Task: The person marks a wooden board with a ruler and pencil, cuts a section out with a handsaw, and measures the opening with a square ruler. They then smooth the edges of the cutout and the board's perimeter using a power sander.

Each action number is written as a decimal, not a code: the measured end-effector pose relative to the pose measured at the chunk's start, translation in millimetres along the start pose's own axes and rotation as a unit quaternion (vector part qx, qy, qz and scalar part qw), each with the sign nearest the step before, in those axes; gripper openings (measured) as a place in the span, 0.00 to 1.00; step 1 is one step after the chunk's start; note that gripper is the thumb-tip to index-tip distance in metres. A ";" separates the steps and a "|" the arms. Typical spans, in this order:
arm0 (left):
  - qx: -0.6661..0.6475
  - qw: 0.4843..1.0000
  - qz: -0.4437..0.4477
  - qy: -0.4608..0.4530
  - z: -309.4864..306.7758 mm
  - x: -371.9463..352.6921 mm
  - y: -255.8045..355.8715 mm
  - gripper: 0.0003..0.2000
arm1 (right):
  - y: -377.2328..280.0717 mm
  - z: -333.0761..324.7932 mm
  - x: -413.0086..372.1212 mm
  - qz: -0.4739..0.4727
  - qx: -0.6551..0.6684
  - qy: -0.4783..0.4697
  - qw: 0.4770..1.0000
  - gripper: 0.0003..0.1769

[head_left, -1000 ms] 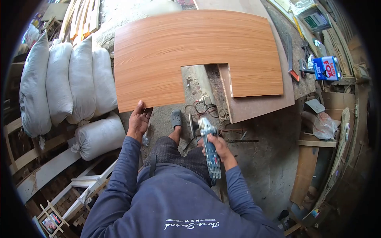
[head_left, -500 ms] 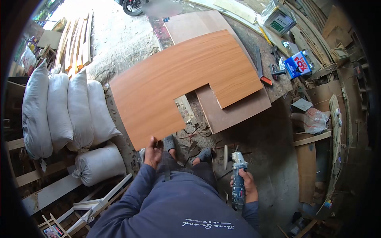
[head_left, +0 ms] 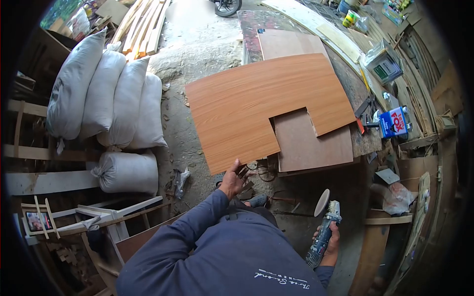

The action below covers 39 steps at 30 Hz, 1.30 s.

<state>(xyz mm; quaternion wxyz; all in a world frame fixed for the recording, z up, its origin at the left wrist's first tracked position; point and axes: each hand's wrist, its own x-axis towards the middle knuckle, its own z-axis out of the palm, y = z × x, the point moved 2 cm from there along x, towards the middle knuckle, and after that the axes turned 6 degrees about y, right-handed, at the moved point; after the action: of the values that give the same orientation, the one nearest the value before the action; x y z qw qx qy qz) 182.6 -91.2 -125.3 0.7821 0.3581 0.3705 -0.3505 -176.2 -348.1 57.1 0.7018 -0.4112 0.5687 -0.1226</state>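
A wood-grain panel (head_left: 247, 108) with a rectangular notch in its near edge lies over a plain brown board (head_left: 306, 143) on the workbench. My left hand (head_left: 233, 180) grips the panel's near left corner, thumb on top and fingers mostly underneath. Down at the right, my right hand (head_left: 332, 241) is wrapped round an angle grinder (head_left: 321, 244). Its pale round disc (head_left: 322, 203) points up and stays apart from the panel.
White filled sacks (head_left: 118, 98) stand at the left, with one lying (head_left: 129, 171) below them. A blue can (head_left: 393, 122) and a metal tin (head_left: 383, 61) are at the right. Timber strips (head_left: 143, 27) lie at the back left. Sandalled feet show below the bench.
The view has swung left, so the scene sits further right. The panel has shifted over the lower board, which now shows through the notch. The grinder is tilted more, its disc turned.
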 end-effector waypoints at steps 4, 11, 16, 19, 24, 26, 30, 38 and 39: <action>-0.045 0.998 -0.015 -0.041 -30.4 -16.2 12.5 0.16 | -9.6 12.3 -1.5 -0.007 0.032 0.000 0.999 0.33; -0.044 0.997 0.061 0.010 -133.2 -25.3 112.7 0.34 | -10.7 28.5 -0.5 0.005 0.104 0.023 0.994 0.31; 0.229 0.963 0.135 -0.034 -90.2 107.9 251.3 0.48 | -16.8 65.7 -9.2 0.015 0.118 0.063 0.991 0.32; 0.208 0.965 0.161 0.008 5.6 142.4 311.0 0.47 | -23.3 96.0 -24.3 0.006 0.146 0.095 0.985 0.31; 0.232 0.915 0.287 0.164 79.0 154.7 330.9 0.46 | -13.9 120.0 -35.6 -0.006 0.199 0.124 0.972 0.31; 0.226 0.904 0.326 0.162 85.5 171.2 348.1 0.46 | -7.0 120.9 -37.9 0.000 0.227 0.132 0.965 0.31; 0.191 0.917 0.347 0.045 118.9 148.9 381.7 0.44 | -16.9 119.1 -49.1 -0.011 0.204 0.165 0.965 0.30; 0.242 0.718 0.648 -0.078 213.2 -29.5 401.2 0.29 | -51.1 85.7 -69.7 -0.063 0.197 0.210 0.956 0.27; 0.224 0.714 0.654 -0.110 208.2 -34.0 401.5 0.27 | -58.5 79.8 -74.0 -0.072 0.198 0.196 0.958 0.27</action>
<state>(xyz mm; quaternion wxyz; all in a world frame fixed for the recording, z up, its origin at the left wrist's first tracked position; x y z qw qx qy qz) 561.3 -52.4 121.2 0.7483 0.6347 -0.1337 0.1388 -111.1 -302.7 151.8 0.6337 -0.2714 0.6281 -0.3609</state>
